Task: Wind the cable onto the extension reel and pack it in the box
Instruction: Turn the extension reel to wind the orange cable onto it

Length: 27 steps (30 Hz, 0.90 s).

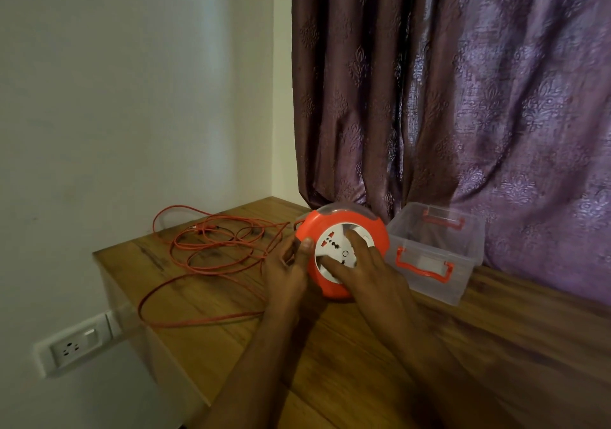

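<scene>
A round orange plastic extension reel with a white socket face sits tilted on the wooden table. The left hand steadies its left rim, thumb on the orange edge. The right hand lies on the white face, fingers spread apart. Left of the left hand's fingers, the thin orange cable sprawls in loose loops. Just right of the right hand stands a clear plastic box with orange handles, open.

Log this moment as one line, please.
stage: winding | reel: on table | left hand: on rim | right hand: on face | cable: mostly loose | box: open, beside reel
</scene>
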Tool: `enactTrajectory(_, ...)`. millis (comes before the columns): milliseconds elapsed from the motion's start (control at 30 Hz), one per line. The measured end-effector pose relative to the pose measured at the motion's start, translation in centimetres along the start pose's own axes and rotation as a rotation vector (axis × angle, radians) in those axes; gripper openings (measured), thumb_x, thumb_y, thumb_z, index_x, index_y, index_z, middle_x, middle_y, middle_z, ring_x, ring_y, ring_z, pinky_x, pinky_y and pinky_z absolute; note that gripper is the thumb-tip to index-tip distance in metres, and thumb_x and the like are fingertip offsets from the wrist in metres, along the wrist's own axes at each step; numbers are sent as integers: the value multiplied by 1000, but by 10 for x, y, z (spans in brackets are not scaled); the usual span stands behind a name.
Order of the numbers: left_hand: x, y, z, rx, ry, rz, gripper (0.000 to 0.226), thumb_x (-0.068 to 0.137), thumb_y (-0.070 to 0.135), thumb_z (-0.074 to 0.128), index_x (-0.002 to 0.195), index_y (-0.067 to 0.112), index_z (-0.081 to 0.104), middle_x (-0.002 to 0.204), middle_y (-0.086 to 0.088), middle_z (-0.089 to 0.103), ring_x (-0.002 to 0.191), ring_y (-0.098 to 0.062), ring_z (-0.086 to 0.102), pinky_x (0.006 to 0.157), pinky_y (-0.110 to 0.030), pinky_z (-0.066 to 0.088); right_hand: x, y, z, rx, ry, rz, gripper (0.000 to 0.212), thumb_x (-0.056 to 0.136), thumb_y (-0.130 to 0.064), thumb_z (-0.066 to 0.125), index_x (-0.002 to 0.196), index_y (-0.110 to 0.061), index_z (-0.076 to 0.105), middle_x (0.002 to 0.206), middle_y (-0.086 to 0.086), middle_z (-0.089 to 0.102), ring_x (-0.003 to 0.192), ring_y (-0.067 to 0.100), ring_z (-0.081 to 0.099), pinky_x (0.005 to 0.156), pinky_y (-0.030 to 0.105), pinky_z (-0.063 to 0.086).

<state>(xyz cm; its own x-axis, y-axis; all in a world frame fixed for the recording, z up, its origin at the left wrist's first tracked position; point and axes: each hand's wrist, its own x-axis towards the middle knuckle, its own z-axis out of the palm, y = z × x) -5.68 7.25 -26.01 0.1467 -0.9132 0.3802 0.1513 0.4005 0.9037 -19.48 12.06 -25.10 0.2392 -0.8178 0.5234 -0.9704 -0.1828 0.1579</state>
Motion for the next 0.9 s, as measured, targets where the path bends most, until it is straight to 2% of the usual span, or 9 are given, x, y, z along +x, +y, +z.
enactTrajectory(100,0,-1,0,34,-14,6,18,90,42,64,107,38,66,105,7,74,94,-14,72,81,-46,61,-1,3,2,47,-18,22,63,88,-38,62,135,-46,21,157,8,11,135,39,32,92,51,48)
enactTrajectory(233,0,-3,2,68,-23,9,32,90,45,63,119,33,65,114,3,72,97,-15,71,80,-43,62,-4,4,2,79,-27,51,57,94,-43,50,140,-48,18,157,8,7,136,35,32,99,48,45)
enactTrajectory(333,0,-3,2,81,-32,22,25,90,46,62,114,41,62,114,6,71,97,-11,70,75,-32,61,-5,1,-1,88,-22,75,56,95,-42,48,143,-46,20,157,9,9,137,33,31,100,46,44)
enactTrajectory(533,0,-1,0,78,-23,27,34,90,46,61,121,32,64,112,6,72,96,-11,71,66,-19,57,-3,-1,-2,95,-32,93,59,94,-39,51,143,-46,19,157,9,6,135,36,34,97,47,47)
enactTrajectory(667,0,-1,-1,34,-26,16,23,90,43,62,113,39,64,111,6,72,94,-12,71,75,-33,62,-3,0,0,104,-31,66,67,93,-41,52,143,-49,6,158,10,3,135,37,33,98,48,46)
enactTrajectory(733,0,0,-1,34,-21,10,29,90,43,62,116,33,65,111,5,72,93,-12,72,76,-35,62,-5,1,0,159,-8,92,72,94,-43,51,137,-54,-6,157,10,7,135,36,33,98,48,46)
enactTrajectory(800,-1,0,0,13,-26,18,35,88,44,62,119,27,67,109,4,74,91,-14,73,72,-33,63,-7,2,1,152,32,102,70,94,-39,51,140,-54,0,155,11,13,132,35,38,94,45,50)
enactTrajectory(900,-1,1,0,-33,-35,34,34,89,42,64,118,26,68,105,5,76,90,-12,74,68,-31,62,-6,3,-2,147,124,166,63,93,-44,48,145,-49,13,141,9,33,115,29,55,74,35,56)
